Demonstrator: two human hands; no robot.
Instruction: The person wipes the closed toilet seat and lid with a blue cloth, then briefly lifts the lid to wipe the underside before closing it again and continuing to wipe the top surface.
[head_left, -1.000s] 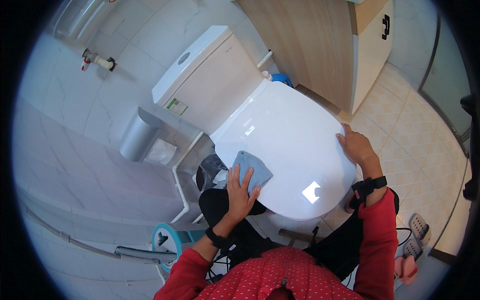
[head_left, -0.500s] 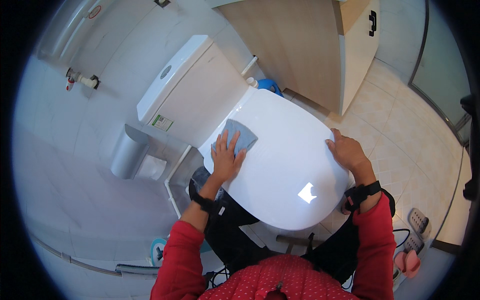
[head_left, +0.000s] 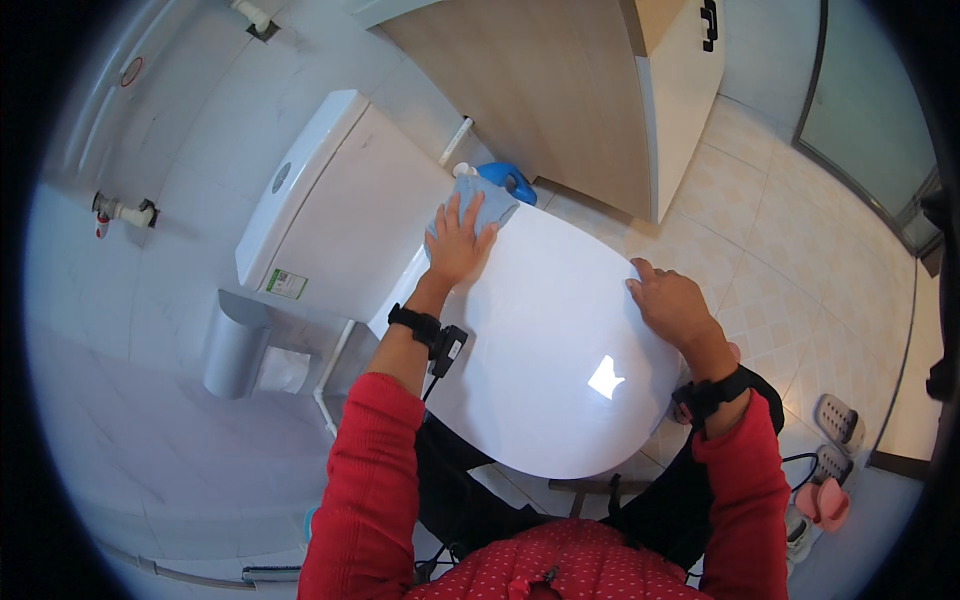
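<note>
A glossy white toilet lid lies lowered in front of me. Near its hinge end, on the far side, my left hand presses a blue-grey cloth down, fingers spread over it. The cloth reaches the lid's far back corner, close to the cistern. My right hand grips the lid's right edge, thumb and fingers bent at the rim; part of the fingers is hidden. Both wrists wear black straps, the left one with a small box and cable.
Behind the cloth stands a blue bottle beside a wooden cabinet. A grey paper holder hangs on the left wall by a white pipe. Grey slippers and pink slippers lie on the tiles at right.
My left hand has slid the cloth away from me along the lid's back end, to the far corner by the blue bottle. My right hand stays at the lid's right edge; the view shifted slightly.
</note>
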